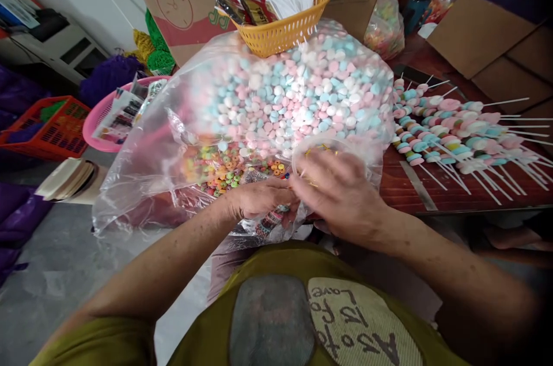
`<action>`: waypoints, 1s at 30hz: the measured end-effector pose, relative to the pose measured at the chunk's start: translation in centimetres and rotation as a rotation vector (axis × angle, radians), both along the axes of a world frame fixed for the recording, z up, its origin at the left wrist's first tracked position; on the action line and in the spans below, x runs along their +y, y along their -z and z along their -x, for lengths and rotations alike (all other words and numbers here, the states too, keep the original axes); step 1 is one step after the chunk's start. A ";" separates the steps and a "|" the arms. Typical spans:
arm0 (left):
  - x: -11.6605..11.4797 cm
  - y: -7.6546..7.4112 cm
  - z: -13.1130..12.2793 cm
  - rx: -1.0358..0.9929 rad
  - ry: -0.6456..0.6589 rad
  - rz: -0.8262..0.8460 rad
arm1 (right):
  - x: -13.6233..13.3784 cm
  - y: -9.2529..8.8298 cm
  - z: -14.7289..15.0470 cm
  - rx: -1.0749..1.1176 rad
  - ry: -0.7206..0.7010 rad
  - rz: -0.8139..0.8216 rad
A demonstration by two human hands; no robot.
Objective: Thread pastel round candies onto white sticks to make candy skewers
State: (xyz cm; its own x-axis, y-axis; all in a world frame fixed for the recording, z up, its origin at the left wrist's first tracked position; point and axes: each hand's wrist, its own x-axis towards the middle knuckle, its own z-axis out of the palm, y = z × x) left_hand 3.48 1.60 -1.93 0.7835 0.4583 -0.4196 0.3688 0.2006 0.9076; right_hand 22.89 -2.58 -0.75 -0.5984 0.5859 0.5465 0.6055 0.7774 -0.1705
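My left hand point(266, 197) is closed around a small printed plastic bag point(273, 221), whose lower end sticks out below the fingers. Over a round clear tub point(299, 151) hovers my right hand point(345, 193), its fingers smeared by motion. Thin golden strips point(323, 150) show inside the tub, partly hidden by that hand. Behind both hands lies a big clear bag of pink, white and blue candies point(276, 95). Colourful ring-shaped candies point(227, 170) lie just beyond my left hand.
An orange basket point(285, 31) with white sticks and packets sits on the candy bag, before a cardboard box point(185, 3). Several candy skewers point(458, 129) lie on the red table point(384, 199) at right. A pink basin point(93, 127) and red crate point(64, 132) stand left.
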 end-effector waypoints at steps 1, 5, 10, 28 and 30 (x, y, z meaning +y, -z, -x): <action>-0.2 0.0 -0.2 0.009 0.071 0.001 | -0.1 0.0 -0.2 -0.177 -0.098 -0.060; -0.8 -0.1 -1.1 0.075 0.303 0.142 | -0.9 1.5 -0.5 -0.420 -0.234 -0.239; -2.1 -1.0 -2.1 0.401 0.333 -0.433 | -2.6 3.1 -0.2 -0.319 -0.054 0.323; -3.4 1.8 -2.8 -0.150 -1.263 0.217 | 9.8 4.6 -2.7 -0.288 0.700 0.615; -2.9 1.5 -2.8 -0.201 -1.288 0.251 | 9.3 4.0 -3.3 -0.211 0.669 0.523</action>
State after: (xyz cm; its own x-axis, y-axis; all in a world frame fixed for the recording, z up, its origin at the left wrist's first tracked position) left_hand 6.30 -1.33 -3.47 -0.0913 0.8432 -0.5297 -0.3452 0.4722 0.8111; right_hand 26.19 6.70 -4.78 -0.0978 0.9949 0.0265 0.9659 0.1012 -0.2385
